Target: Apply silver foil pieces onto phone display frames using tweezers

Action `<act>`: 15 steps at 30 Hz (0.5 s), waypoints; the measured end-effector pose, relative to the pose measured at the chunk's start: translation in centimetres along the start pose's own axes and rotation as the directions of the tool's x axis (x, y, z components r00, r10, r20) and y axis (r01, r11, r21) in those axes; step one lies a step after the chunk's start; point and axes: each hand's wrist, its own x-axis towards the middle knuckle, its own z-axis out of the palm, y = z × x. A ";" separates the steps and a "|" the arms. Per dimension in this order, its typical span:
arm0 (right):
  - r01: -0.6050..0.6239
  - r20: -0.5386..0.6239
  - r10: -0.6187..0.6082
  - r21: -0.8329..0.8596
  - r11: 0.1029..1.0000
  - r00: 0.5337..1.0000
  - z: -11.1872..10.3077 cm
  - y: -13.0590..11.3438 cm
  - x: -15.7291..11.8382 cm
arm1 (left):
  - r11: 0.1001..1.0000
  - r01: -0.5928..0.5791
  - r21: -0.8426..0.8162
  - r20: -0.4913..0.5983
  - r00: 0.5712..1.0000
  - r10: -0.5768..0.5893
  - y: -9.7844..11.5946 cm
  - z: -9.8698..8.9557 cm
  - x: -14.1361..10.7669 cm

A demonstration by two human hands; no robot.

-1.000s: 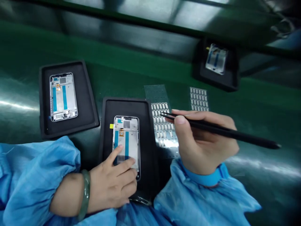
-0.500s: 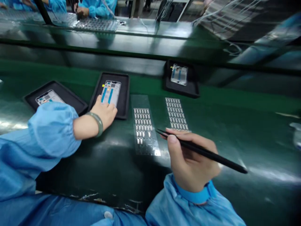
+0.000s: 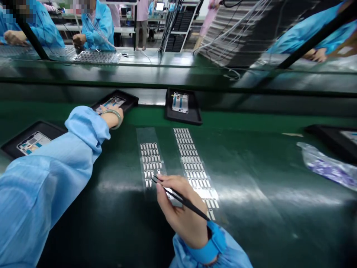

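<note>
My left hand [image 3: 113, 115] reaches to a black tray [image 3: 131, 101] at the back left, its outstretched fingers touching the phone frame [image 3: 118, 100] inside. A sleeve hides part of that tray. In my right hand [image 3: 184, 208] are black tweezers [image 3: 192, 208], held like a pen. Their tips are over the lower rows of a clear sheet [image 3: 145, 136] with small pale parts [image 3: 150, 152]; whether they grip a part cannot be made out. Right beside it lies a longer sheet of similar parts [image 3: 186, 145], partly behind my right hand.
One black tray [image 3: 196, 115] with a phone frame stands at the back centre, another [image 3: 9, 143] at the left and a third [image 3: 329, 136] at the right edge. A plastic bag [image 3: 331, 167] lies at the right. Other people in blue sleeves sit beyond the green ledge.
My left hand and the tray under it have moved away towards the back, and the tray has turned. My right hand has brought the tweezers over the left sheet. The view has shifted.
</note>
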 end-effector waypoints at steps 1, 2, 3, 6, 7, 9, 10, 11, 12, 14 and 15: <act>0.005 0.011 -0.005 0.010 1.000 1.000 0.0 -0.1 0.0 | 0.997 0.071 0.015 0.000 0.997 -0.071 -1.3 -0.2 -0.2; 0.012 0.022 -0.013 0.019 1.000 1.000 0.0 -0.2 -0.1 | 0.988 0.154 0.032 -0.003 0.988 -0.154 -2.7 -0.5 -0.6; 0.022 0.030 -0.023 0.028 0.999 0.999 0.1 -0.3 -0.1 | 0.970 0.239 0.049 -0.010 0.971 -0.239 -3.9 -0.7 -1.0; 0.037 0.049 -0.039 0.046 0.998 0.998 0.1 -0.5 -0.2 | 0.920 0.386 0.060 -0.050 0.922 -0.384 -6.8 -1.4 -2.1; 0.032 0.052 -0.034 0.046 0.998 0.998 0.2 -0.5 -0.2 | 0.912 0.407 0.055 -0.063 0.913 -0.404 -7.3 -1.5 -2.2; 0.015 0.065 -0.017 0.035 0.999 0.998 0.3 -0.6 -0.2 | 0.918 0.394 0.033 -0.068 0.918 -0.391 -7.2 -1.2 -1.7; 0.009 0.069 -0.011 0.027 1.000 0.998 0.4 -0.6 -0.2 | 0.934 0.357 0.018 -0.058 0.933 -0.355 -6.5 -1.0 -1.0; 0.008 0.073 -0.009 0.019 1.000 0.997 0.5 -0.7 -0.3 | 0.955 0.295 -0.002 -0.041 0.955 -0.295 -5.3 -0.6 0.0; 0.011 0.080 -0.012 0.013 1.000 0.997 0.6 -0.7 -0.3 | 0.976 0.217 -0.025 -0.021 0.976 -0.217 -3.7 -0.2 1.1; 0.024 0.089 -0.024 0.004 1.000 0.996 0.9 -0.7 -0.4 | 0.996 0.035 -0.078 0.006 0.999 -0.035 0.9 0.5 3.6; 0.030 0.095 -0.030 -0.001 1.000 0.995 1.1 -0.7 -0.4 | 0.993 -0.051 -0.102 0.005 0.999 0.052 3.5 0.7 4.7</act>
